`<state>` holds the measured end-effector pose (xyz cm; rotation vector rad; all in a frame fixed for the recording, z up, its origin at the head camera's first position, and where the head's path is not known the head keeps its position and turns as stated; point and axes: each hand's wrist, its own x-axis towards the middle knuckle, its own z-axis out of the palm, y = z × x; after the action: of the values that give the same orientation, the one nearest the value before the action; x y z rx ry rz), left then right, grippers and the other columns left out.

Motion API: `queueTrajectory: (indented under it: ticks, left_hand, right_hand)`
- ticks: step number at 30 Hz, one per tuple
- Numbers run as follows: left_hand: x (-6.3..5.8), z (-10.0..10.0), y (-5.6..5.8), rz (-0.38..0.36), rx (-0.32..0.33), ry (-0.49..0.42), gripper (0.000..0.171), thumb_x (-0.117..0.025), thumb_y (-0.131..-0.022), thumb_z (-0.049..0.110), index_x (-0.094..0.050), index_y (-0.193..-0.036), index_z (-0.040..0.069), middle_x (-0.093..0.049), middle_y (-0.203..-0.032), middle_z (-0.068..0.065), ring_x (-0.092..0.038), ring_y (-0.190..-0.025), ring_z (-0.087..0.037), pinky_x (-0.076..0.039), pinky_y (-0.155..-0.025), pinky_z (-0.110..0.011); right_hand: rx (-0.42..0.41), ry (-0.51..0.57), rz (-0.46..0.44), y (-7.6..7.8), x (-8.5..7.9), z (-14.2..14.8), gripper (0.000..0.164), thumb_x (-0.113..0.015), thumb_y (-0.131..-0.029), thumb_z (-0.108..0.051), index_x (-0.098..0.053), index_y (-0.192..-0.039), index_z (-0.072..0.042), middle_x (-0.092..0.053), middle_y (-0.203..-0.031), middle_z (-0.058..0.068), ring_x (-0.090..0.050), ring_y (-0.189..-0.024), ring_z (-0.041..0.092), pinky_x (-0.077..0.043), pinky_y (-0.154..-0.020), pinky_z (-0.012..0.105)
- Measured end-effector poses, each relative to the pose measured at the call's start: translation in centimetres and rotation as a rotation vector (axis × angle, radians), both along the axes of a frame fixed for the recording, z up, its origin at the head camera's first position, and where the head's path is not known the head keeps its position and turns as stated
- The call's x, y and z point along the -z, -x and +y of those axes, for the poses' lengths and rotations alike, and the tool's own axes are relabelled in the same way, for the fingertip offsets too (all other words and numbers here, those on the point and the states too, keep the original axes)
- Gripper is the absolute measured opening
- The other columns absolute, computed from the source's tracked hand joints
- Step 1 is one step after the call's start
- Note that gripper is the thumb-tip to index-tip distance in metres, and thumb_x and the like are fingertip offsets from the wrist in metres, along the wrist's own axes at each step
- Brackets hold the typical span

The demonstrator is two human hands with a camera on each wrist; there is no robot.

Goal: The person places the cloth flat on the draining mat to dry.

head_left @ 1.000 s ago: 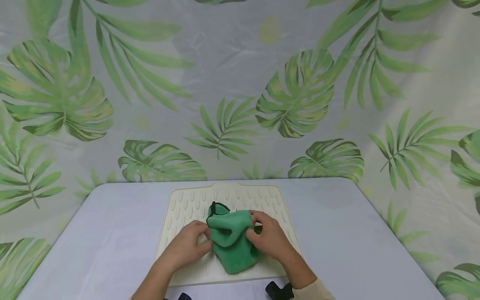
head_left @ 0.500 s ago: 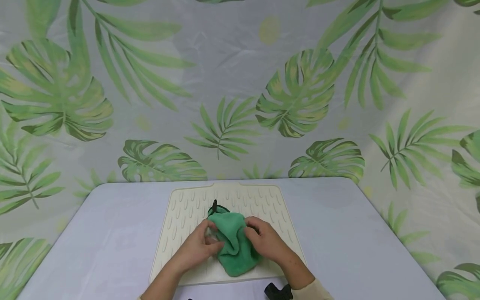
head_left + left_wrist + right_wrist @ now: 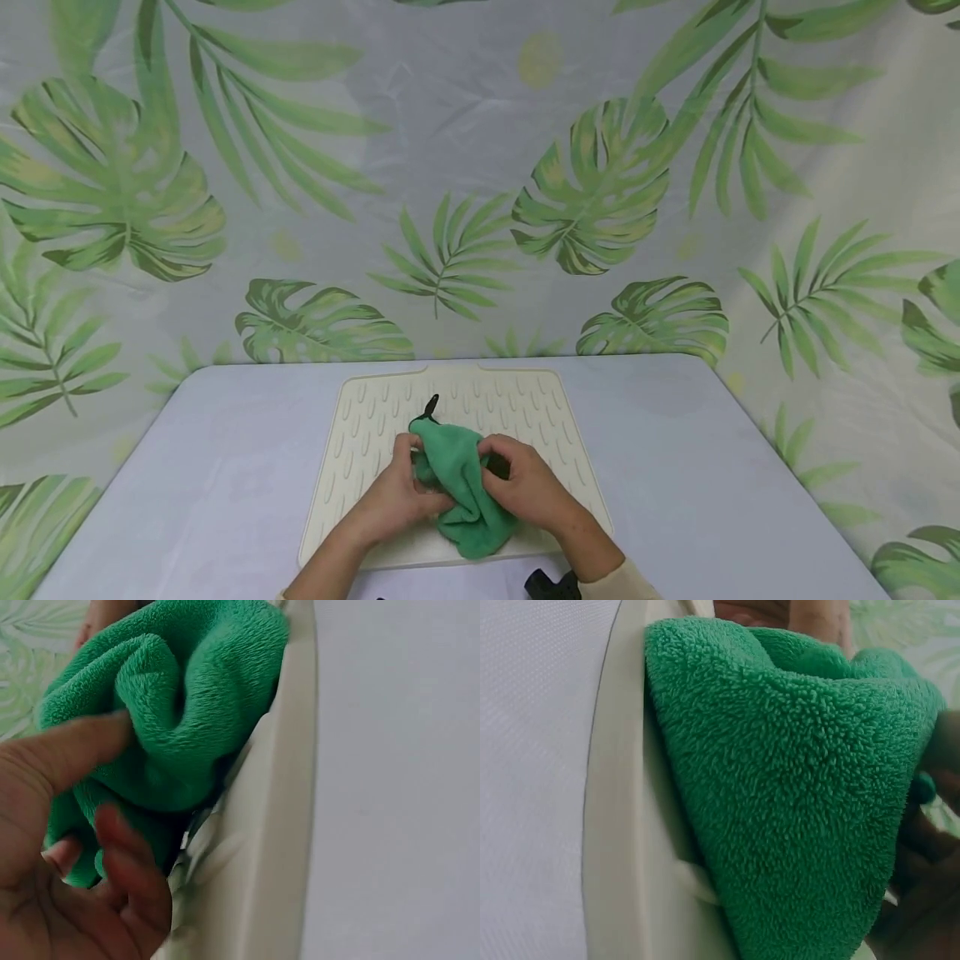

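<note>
A fluffy green cloth [image 3: 463, 483] is bunched up on a cream ribbed mat [image 3: 360, 433] in the head view, with a small black tip [image 3: 431, 407] poking out at its far end. My left hand [image 3: 401, 496] grips the cloth from the left, thumb and fingers curled into its folds [image 3: 161, 712]. My right hand [image 3: 521, 487] grips it from the right. In the right wrist view the cloth [image 3: 795, 795] fills the frame beside the mat's rim [image 3: 615, 825], with my fingers dark at the right edge.
The mat lies in the middle of a pale grey table [image 3: 712, 467]. A leaf-printed curtain [image 3: 480, 167] hangs behind the table. Black wrist straps [image 3: 551, 585] show at the bottom edge.
Both hands have drawn closer together, squeezing the cloth into a narrower, tighter bundle. The black tip now sticks up more at the far end.
</note>
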<state>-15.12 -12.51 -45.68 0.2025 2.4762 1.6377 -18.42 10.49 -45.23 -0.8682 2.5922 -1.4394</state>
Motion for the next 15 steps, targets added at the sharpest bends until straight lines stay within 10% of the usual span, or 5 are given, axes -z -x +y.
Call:
queueTrajectory:
  ticks: [15]
  left_hand:
    - [-2.1,-3.0,0.2,-0.010,-0.193,0.222,0.070,-0.084,-0.083,0.027,-0.043,-0.138,0.008,-0.064,-0.096,-0.008,-0.059,-0.076,-0.017,-0.046,-0.064,-0.031]
  right_hand:
    - [0.370,-0.023,0.138,1.3,-0.7,2.2,0.028,-0.065,-0.093,0.001,-0.067,-0.112,-0.020,-0.062,-0.108,0.003,-0.054,-0.083,0.011,-0.052,-0.071,0.024]
